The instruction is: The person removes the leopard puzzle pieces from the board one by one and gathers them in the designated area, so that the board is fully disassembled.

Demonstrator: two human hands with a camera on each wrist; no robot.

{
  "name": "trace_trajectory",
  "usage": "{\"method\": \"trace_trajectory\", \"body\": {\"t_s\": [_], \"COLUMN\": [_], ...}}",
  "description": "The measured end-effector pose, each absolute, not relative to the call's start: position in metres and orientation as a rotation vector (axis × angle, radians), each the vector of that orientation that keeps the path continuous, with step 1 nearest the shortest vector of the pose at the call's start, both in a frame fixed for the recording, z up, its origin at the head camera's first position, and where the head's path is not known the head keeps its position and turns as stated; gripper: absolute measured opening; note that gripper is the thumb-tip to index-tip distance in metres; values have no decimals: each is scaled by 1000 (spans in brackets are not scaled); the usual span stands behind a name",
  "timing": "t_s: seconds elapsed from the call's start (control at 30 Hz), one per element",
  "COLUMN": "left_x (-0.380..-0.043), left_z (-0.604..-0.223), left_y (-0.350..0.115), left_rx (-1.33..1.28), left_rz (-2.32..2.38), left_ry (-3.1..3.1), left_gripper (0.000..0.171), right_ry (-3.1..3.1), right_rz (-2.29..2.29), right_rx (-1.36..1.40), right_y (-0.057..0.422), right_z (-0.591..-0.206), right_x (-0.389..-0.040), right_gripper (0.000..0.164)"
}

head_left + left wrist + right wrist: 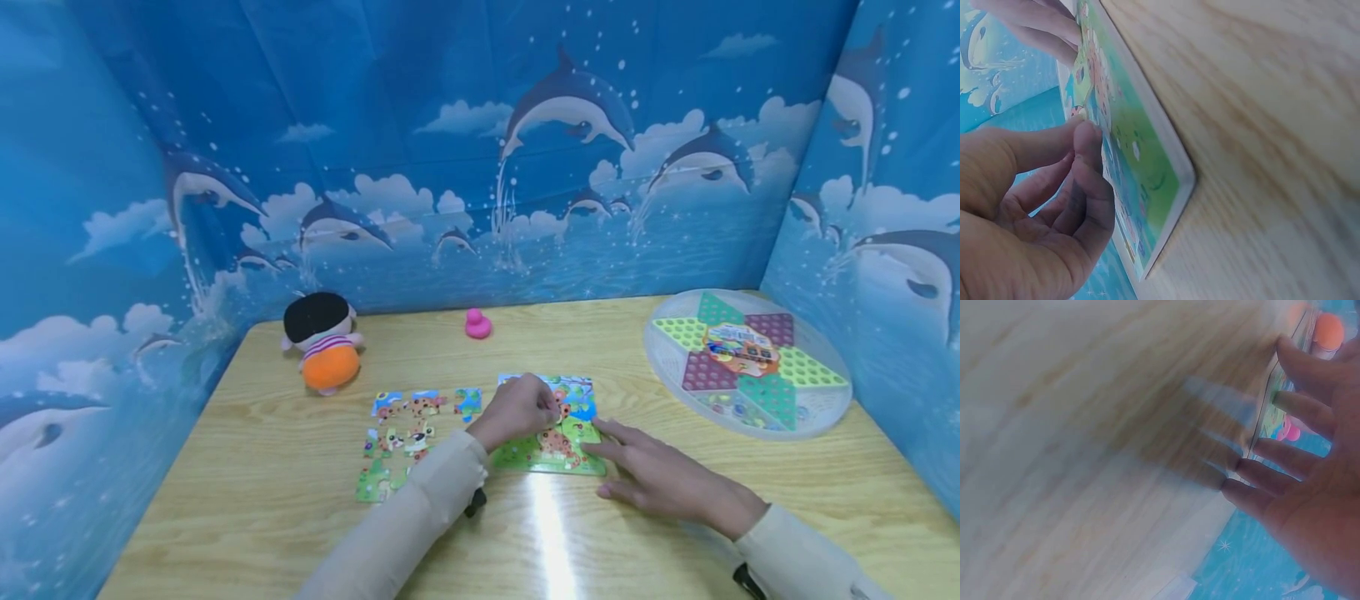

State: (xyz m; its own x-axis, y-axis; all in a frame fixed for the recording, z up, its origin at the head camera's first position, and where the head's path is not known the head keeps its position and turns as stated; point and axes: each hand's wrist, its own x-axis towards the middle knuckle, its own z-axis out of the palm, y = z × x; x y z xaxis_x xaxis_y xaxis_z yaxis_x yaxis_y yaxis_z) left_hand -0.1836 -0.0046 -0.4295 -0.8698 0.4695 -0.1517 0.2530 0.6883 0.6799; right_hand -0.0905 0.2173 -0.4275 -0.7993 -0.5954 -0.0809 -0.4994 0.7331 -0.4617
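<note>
A jigsaw board point(517, 457) with a spotted animal picture on green and blue lies flat on the wooden table. Over its middle, my left hand point(525, 408) pinches a small jigsaw piece point(1079, 112) between thumb and forefinger, mostly covered by the fingertips. The other left fingers curl in toward the palm in the left wrist view. My right hand point(663, 477) lies at the board's right edge with fingers spread and extended, fingertips along the rim. To the left, several loose jigsaw pieces point(372, 483) are laid out, some partly behind the left sleeve.
A doll point(331, 367) with orange bottoms lies at the back left. A pink toy duck point(477, 323) stands near the back edge. On the right is a round Chinese checkers board point(738, 400) with marbles. A dolphin-print curtain point(450, 150) surrounds the table.
</note>
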Motion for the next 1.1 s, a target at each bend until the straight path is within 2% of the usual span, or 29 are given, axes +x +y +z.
{"method": "trace_trajectory", "body": {"t_s": [0.4,0.6,0.8,1.1], "left_x": [-184,-184,-183,-182], "left_z": [-424,-423,-422,-417], "left_y": [-8,-13,-28,-66], "left_rx": [526,512,492,481], "left_rz": [1049,1044,1107,1118], "left_ry": [2537,2566,2563,2589], "left_gripper": [16,11,5,9], "right_ry": [2710,2708,2708,2692], "right_rz": [-631,-630,-630,-644], "right_rx": [-874,-870,-874,-858], "right_y": [218,218,218,218], "right_z": [-428,-429,-430,-431], "right_x": [-91,-91,-91,-91], "right_gripper": [52,52,52,53]}}
